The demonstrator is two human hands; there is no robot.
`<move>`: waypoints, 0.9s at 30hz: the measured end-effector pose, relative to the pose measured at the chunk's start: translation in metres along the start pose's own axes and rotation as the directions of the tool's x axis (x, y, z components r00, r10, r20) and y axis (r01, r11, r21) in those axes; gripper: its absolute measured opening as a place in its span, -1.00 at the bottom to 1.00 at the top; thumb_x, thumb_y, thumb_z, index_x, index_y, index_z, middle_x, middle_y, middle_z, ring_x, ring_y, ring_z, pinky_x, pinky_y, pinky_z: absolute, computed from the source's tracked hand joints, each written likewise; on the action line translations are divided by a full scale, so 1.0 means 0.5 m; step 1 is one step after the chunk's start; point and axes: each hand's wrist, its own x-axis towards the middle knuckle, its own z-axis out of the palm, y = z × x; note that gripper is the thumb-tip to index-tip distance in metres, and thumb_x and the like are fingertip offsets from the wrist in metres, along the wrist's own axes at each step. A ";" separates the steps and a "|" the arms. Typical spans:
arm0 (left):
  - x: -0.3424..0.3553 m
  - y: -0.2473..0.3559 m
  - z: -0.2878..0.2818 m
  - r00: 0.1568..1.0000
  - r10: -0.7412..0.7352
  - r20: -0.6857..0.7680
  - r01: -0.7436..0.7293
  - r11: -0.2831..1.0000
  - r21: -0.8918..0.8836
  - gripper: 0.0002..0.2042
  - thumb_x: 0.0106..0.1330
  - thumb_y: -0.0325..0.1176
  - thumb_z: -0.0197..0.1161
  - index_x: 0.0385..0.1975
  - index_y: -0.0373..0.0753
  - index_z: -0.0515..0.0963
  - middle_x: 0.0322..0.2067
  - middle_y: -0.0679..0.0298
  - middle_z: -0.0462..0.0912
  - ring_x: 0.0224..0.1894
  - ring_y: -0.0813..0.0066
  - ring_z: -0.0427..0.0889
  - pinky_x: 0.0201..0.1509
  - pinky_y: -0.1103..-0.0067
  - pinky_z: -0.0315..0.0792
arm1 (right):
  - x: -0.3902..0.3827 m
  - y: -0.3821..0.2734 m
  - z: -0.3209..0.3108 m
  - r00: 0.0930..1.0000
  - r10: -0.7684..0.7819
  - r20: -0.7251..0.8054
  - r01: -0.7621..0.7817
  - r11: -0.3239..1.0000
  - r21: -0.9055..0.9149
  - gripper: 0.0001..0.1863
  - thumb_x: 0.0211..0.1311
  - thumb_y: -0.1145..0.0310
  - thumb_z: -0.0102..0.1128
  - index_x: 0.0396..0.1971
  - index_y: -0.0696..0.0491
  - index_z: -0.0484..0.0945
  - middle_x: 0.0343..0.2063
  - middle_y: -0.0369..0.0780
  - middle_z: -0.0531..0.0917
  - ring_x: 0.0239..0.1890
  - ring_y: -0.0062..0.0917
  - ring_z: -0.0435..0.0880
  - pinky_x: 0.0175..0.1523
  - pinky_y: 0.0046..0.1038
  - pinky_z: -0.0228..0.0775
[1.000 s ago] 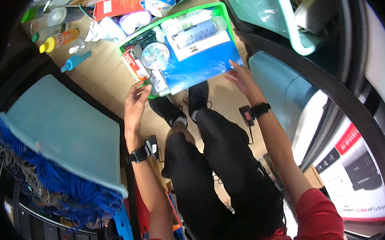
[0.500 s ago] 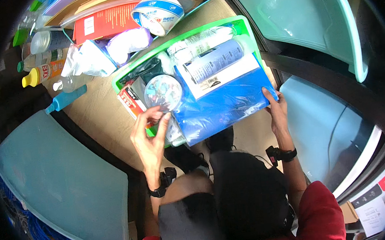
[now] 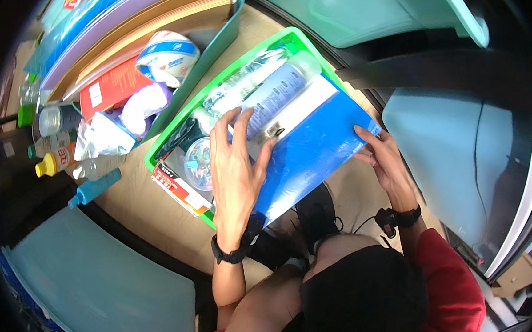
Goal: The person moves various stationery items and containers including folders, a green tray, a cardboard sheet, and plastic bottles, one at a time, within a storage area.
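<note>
My left hand (image 3: pixel 236 174) is over a green basket (image 3: pixel 152 150), fingers apart and curved, its fingertips at a pale blue cylindrical bottle (image 3: pixel 273 94); whether they touch it is unclear. My right hand (image 3: pixel 381 161) grips the corner of a blue plastic-covered folder (image 3: pixel 311 147), thumb on top. The folder lies in the basket with a white card (image 3: pixel 317 97), a wrapped bottle (image 3: pixel 235 78), a clear round tub of small pieces (image 3: pixel 197 164), a red-and-white box (image 3: pixel 175 188) and dark plastic (image 3: pixel 177 135), partly hidden.
A teal organizer (image 3: pixel 214 46) holding folders, a tape roll (image 3: pixel 167 56) and packets stands upper left. Several bottles (image 3: pixel 62 158) lie at the left. Translucent plastic panels (image 3: pixel 101 276) and dark frames border the floor (image 3: pixel 357 190) around me; my legs are below the basket.
My left hand has moved from the basket's near-left edge up over the bottle. My right hand stays at the folder's corner. The view has drawn closer to the basket and shifted, showing more of the organizer.
</note>
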 end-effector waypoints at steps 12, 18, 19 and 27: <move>-0.094 0.084 0.022 0.887 0.002 0.462 -0.019 0.999 0.031 -0.13 0.15 0.04 0.52 0.35 -0.42 0.36 0.28 -0.24 0.39 0.32 -0.18 0.40 0.39 0.16 0.33 | -0.011 0.044 -0.005 0.996 -0.084 0.002 0.084 0.996 -0.001 -0.31 0.26 0.06 0.45 0.22 0.21 0.47 0.09 -0.14 0.62 0.18 -0.49 0.54 0.35 -0.37 0.29; -0.159 0.068 0.098 0.945 0.043 0.325 -0.149 0.939 0.310 -0.08 0.18 -0.07 0.50 0.48 -0.32 0.19 0.40 -0.21 0.29 0.41 -0.25 0.31 0.48 0.00 0.21 | -0.037 0.016 0.011 0.993 -0.117 0.022 0.116 0.993 0.033 -0.26 0.20 0.00 0.49 0.21 0.20 0.48 0.09 -0.15 0.63 0.21 -0.45 0.51 0.36 -0.34 0.20; -0.159 0.071 0.094 0.945 0.046 0.323 -0.151 0.940 0.307 -0.08 0.18 -0.07 0.50 0.48 -0.32 0.19 0.40 -0.21 0.29 0.41 -0.25 0.31 0.48 0.00 0.21 | -0.043 0.009 0.013 0.992 -0.118 0.042 0.116 0.993 0.036 -0.28 0.20 0.00 0.49 0.19 0.18 0.50 0.07 -0.17 0.64 0.20 -0.46 0.51 0.35 -0.35 0.20; -0.173 0.068 0.104 0.922 0.047 0.385 -0.201 0.906 0.372 -0.09 0.16 -0.29 0.51 0.51 -0.31 0.15 0.40 -0.23 0.29 0.41 -0.25 0.35 0.47 0.07 0.29 | -0.024 0.048 -0.004 0.989 -0.146 0.027 0.144 0.987 0.072 -0.41 0.25 0.00 0.44 0.10 0.13 0.58 0.03 -0.21 0.67 0.14 -0.51 0.56 0.32 -0.35 0.23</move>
